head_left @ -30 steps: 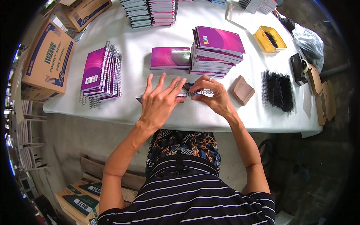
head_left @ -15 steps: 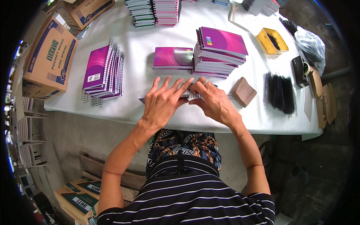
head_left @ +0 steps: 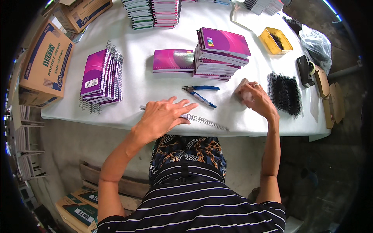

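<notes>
— Where the table ends on the left, what is seen first?

— A brown cardboard box (head_left: 46, 66) with blue print is set at the far left edge. Beside it, a slanted stack of purple spiral notebooks (head_left: 101, 77) is laid, each with a small white label in one corner.

— And what is held by the left hand?

— Nothing is gripped. The left hand (head_left: 165, 115) is spread flat, fingers open, and is pressed down on a long silver wire coil (head_left: 202, 121). That coil is laid along the near edge of the white table (head_left: 143, 93).

— What could go wrong?

— The coil could be rolled off the edge if the hand is lifted, since it is so close to the rim. A finger could also be poked by the wire end.

— What is found further right?

— Blue-handled pliers (head_left: 202, 93) are left just past the coil. Behind them, a flat purple notebook (head_left: 173, 60) and a tall purple pile (head_left: 221, 52) are placed. The right hand (head_left: 254, 100) is curled around something small and pale; what it is cannot be told. Black binding coils (head_left: 285, 93) are spread beside it, and a yellow tray (head_left: 276, 40) is set behind.
</notes>
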A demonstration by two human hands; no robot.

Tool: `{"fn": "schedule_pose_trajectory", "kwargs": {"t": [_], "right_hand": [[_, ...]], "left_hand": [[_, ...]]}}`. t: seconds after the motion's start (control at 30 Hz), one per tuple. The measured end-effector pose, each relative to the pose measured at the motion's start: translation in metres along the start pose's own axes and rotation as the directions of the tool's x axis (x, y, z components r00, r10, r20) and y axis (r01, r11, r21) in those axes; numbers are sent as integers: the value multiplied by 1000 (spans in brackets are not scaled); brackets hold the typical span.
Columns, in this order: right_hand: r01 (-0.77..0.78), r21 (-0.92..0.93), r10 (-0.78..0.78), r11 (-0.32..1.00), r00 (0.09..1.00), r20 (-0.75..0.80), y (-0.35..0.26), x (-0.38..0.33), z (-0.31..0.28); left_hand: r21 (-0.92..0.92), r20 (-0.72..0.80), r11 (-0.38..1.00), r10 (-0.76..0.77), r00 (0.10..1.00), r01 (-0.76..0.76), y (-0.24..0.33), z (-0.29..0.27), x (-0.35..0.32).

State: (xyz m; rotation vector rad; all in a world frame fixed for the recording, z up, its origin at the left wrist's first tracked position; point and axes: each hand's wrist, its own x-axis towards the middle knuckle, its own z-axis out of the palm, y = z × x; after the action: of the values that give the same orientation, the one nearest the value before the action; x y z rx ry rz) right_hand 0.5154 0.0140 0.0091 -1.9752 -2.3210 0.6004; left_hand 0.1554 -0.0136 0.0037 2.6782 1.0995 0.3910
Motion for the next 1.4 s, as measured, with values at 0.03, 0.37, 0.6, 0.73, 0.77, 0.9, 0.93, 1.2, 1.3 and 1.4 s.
{"fn": "schedule_pose_trajectory", "kwargs": {"t": [0.03, 0.37, 0.6, 0.73, 0.77, 0.9, 0.93, 1.2, 1.3, 1.4], "right_hand": [[66, 49, -65, 997, 998, -26, -6, 2, -5], [-178, -77, 168, 981, 979, -117, 2, -2, 20], [223, 696, -289, 682, 957, -22, -54, -2, -9], [279, 653, -568, 704, 773, 282, -112, 33, 4], [211, 648, -525, 732, 781, 338, -110, 40, 0], [331, 663, -620, 671, 741, 257, -109, 51, 4], [334, 621, -599, 709, 751, 280, -114, 50, 4], [262, 613, -507, 745, 820, 266, -109, 56, 5], [234, 802, -587, 549, 791, 171, -87, 60, 8], [312, 689, -594, 654, 776, 213, -105, 64, 10]], "left_hand": [[50, -60, 999, 4, 998, -1, -1, 0, -3], [0, 126, 998, -63, 990, 64, -11, -8, -18], [22, 30, 997, -76, 997, 76, -15, -10, -15], [117, -119, 992, -29, 993, 43, -16, -5, -11], [124, -149, 992, -19, 989, 38, -17, -4, -11], [124, -127, 988, -78, 989, 94, -18, -3, -13], [127, -123, 986, -89, 988, 105, -18, -5, -12], [107, -134, 983, -133, 982, 148, -26, -3, -4], [70, -60, 976, -204, 977, 208, -26, -7, 0], [46, 77, 973, -228, 971, 225, -27, -10, 3]]}}
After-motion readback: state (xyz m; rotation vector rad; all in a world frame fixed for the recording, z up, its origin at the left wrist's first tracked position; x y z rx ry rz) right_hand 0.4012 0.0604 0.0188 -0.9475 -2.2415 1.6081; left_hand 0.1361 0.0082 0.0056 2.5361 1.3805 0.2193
